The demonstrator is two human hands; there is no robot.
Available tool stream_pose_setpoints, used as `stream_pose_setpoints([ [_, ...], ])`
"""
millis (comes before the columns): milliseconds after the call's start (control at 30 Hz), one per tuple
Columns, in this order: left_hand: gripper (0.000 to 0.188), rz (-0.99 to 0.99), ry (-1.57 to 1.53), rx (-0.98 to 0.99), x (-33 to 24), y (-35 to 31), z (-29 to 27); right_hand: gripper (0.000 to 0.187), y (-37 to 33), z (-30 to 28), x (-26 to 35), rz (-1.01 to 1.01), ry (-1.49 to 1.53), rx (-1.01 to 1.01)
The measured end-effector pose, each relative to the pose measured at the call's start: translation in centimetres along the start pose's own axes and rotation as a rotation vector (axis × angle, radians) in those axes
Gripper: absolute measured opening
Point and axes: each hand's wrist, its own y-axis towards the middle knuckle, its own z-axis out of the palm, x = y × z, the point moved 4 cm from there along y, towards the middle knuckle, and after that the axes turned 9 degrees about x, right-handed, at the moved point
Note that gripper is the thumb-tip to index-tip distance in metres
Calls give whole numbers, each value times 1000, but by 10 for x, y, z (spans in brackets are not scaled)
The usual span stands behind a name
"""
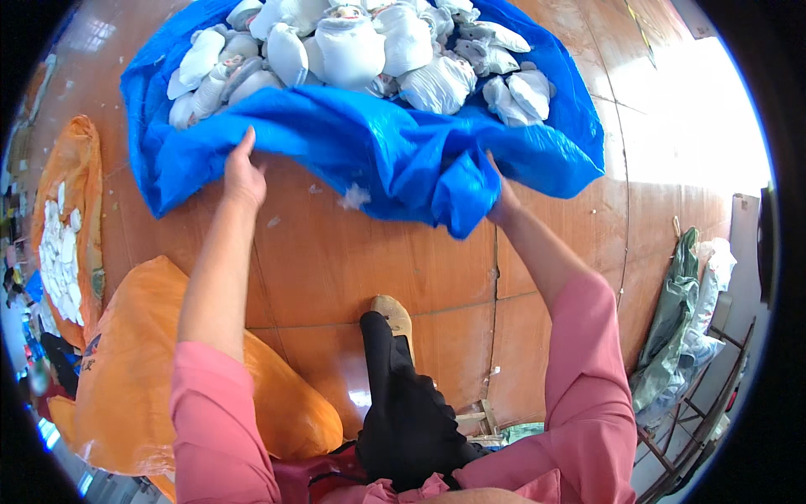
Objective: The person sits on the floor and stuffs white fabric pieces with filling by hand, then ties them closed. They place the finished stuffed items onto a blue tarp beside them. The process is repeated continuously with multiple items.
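Observation:
A large blue plastic sheet (pixel 353 134) lies on the floor ahead of me, its near edge lifted and bunched into folds. Heaped on it are several white and grey stuffed plush pieces (pixel 348 50). My left hand (pixel 244 175) is closed on the sheet's near edge, thumb on top and the other fingers mostly hidden. At the right end of the bunched folds, my right hand (pixel 504 200) grips the same sheet, its fingers partly behind the plastic.
A full orange sack (pixel 138 361) stands by my left leg. Farther left, white pieces (pixel 60 260) lie on an orange sheet (pixel 80 160). On the right are green and clear plastic bags (pixel 672 311) beside a metal rack (pixel 701 428). White fluff (pixel 354 197) dots the brown tiled floor (pixel 336 277).

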Motion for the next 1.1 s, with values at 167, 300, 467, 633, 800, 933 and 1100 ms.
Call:
stream_pose_setpoints([
  [167,54,-69,226,-30,43,-105,-67,70,-108,-14,-76,-22,-22,-111],
  [300,40,-220,551,-310,59,-192,-161,75,-189,22,-88,-115,-134,-270],
  [467,33,-177,1157,-573,-4,-263,-198,80,-260,66,-90,-233,-214,-220],
  [633,47,-158,1310,-623,-52,-311,-165,78,-265,133,-66,-216,-244,-519],
  [800,46,-42,1366,-234,-88,-367,-87,55,-257,59,-113,-125,-71,-506],
  [933,29,218,1378,1,-121,-478,-48,35,-300,-45,-139,-151,-233,-663],
  [1100,26,359,1621,-213,-148,-641,-59,34,-344,-78,-142,272,-598,-735],
])
